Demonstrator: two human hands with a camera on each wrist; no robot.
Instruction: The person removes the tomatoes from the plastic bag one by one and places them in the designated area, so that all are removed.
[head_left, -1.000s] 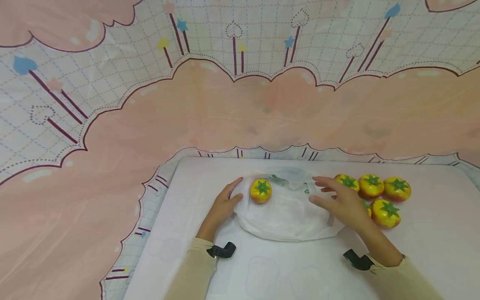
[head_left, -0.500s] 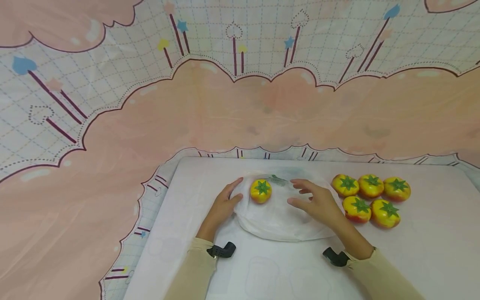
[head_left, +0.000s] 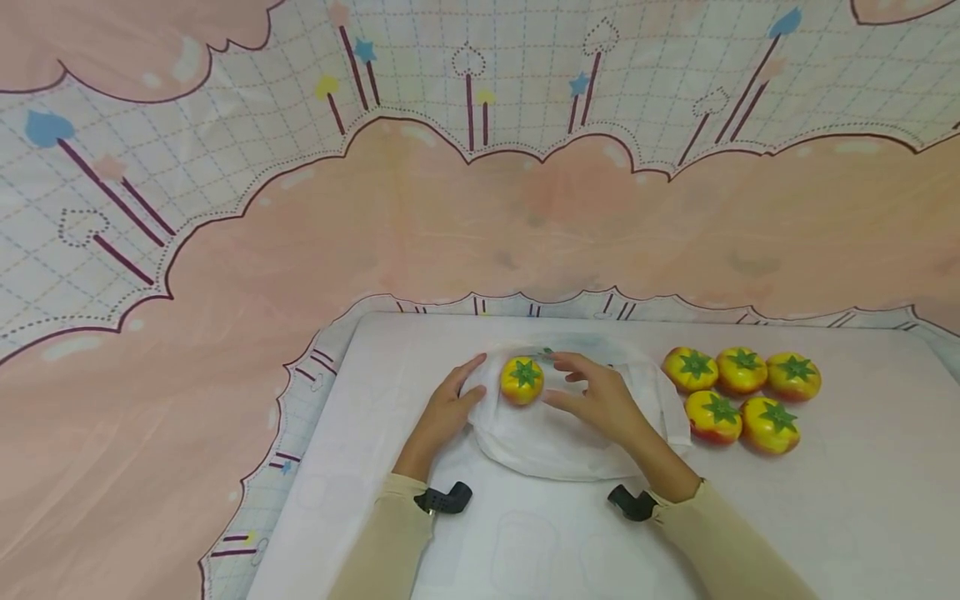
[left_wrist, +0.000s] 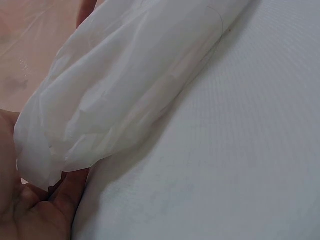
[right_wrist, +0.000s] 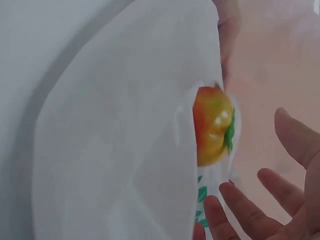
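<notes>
A white plastic bag (head_left: 555, 442) with green print lies on the table, its rim partly raised. On or in the bag's upper left part sits a yellow-red, persimmon-like fruit (head_left: 521, 381) with a green star-shaped calyx. My left hand (head_left: 447, 410) holds the bag's left edge; in the left wrist view the plastic hides part of its fingers (left_wrist: 70, 192). Fingers parted and nothing between them, my right hand (head_left: 600, 398) hovers over the bag just right of the fruit. The right wrist view shows that hand's spread fingers (right_wrist: 250, 212) beside the fruit, apart from it.
Several matching fruits (head_left: 742, 371) are grouped in two rows right of the bag. The white table (head_left: 862, 500) meets a pink patterned cloth backdrop (head_left: 525, 225) along its far side. Black wrist cameras (head_left: 632, 503) sit on both wrists.
My right hand has moved left across the bag, from beside the fruit group to near the single fruit, uncovering the group. The left hand stays at the bag's edge.
</notes>
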